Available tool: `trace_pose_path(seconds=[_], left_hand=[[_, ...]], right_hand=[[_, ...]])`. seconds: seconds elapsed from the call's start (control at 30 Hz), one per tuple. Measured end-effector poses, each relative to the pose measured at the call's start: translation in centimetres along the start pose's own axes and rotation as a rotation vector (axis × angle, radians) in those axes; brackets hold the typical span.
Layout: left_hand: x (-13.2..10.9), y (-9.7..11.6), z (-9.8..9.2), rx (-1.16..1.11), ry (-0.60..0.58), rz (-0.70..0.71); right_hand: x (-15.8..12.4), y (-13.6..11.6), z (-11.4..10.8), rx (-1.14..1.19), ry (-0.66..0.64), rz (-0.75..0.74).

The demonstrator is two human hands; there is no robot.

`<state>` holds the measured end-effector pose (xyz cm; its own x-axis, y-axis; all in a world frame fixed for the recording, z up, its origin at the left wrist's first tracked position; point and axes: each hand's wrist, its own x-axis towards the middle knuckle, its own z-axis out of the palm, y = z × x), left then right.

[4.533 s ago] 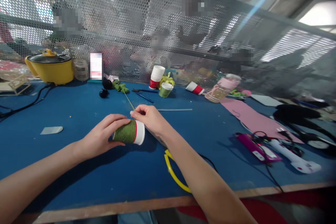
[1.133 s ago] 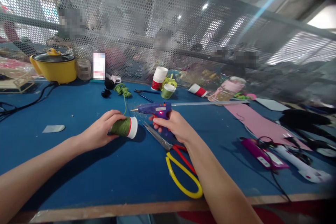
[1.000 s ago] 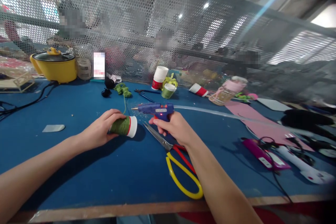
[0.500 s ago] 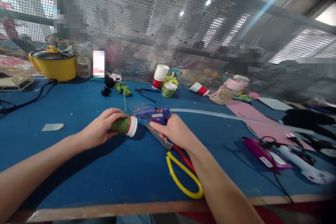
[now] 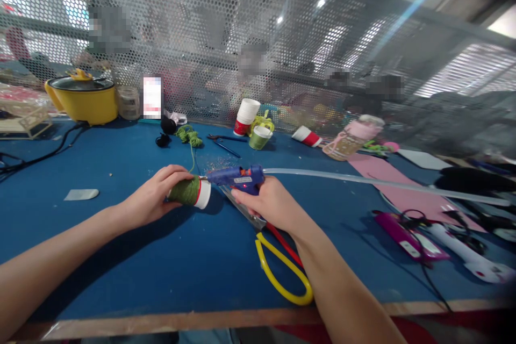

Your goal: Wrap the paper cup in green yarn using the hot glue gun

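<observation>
My left hand (image 5: pixel 163 192) is closed around a paper cup (image 5: pixel 205 194) lying on its side. Green yarn (image 5: pixel 183 193) wraps most of the cup, leaving a red line and a white band at its right end. A strand runs from the cup back to a loose green yarn bundle (image 5: pixel 188 135). In my right hand (image 5: pixel 271 201) is a blue hot glue gun (image 5: pixel 237 178), its nozzle against or just beside the yarn near my left fingertips. A long clear glue stick (image 5: pixel 342 174) sticks out behind it. Large scissors (image 5: pixel 264 269) with red and yellow handles lie below my right hand.
Pliers (image 5: pixel 226 142), stacked paper cups (image 5: pixel 246 115), a green-wrapped cup (image 5: pixel 260 138) and a tipped red-and-white cup (image 5: pixel 307 136) lie farther back. A yellow electric pot (image 5: pixel 83 99) stands left; a purple power strip (image 5: pixel 409 236) with cables lies right. Perforated metal mesh (image 5: pixel 201 27) borders the back.
The glue gun and my right hand have shifted very slightly to the right, and the glue stick's far end has moved right. My left hand and the cup look nearly unchanged.
</observation>
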<state>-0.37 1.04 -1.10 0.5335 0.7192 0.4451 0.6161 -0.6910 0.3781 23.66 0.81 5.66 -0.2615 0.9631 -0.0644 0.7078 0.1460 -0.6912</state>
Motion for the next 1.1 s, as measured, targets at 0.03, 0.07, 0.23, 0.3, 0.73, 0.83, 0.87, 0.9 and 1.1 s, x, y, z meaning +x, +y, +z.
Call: trace_pose_path(seconds=[0.03, 0.07, 0.23, 0.3, 0.73, 0.83, 0.87, 0.9, 1.1], left_hand=[[0.0, 0.1, 0.0, -0.006, -0.001, -0.005], [0.0, 0.1, -0.1, -0.013, 0.0, -0.01], [0.1, 0.2, -0.1, -0.041, 0.003, -0.033], [0.1, 0.1, -0.1, -0.048, 0.005, -0.04], [0.0, 0.0, -0.2, -0.068, 0.019, -0.067], [0.0, 0.1, -0.3, -0.062, 0.007, -0.081], [0.1, 0.1, -0.3, -0.058, 0.004, -0.086], [0.1, 0.1, -0.3, -0.054, 0.004, -0.09], [0.1, 0.0, -0.4, -0.056, 0.008, -0.089]], right_hand=[[0.0, 0.0, 0.0, -0.007, 0.005, -0.005], [-0.1, 0.0, 0.0, -0.013, 0.008, -0.011], [-0.2, -0.1, -0.1, -0.035, 0.016, -0.005], [-0.3, -0.2, -0.1, -0.03, 0.008, 0.001], [-0.7, -0.6, -0.1, 0.008, -0.021, -0.011], [-0.9, -0.6, -0.1, 0.023, -0.022, -0.018], [-0.9, -0.6, -0.1, 0.029, -0.022, -0.021], [-1.0, -0.6, 0.0, 0.035, -0.021, -0.022], [-1.0, -0.5, 0.1, 0.034, -0.014, -0.027]])
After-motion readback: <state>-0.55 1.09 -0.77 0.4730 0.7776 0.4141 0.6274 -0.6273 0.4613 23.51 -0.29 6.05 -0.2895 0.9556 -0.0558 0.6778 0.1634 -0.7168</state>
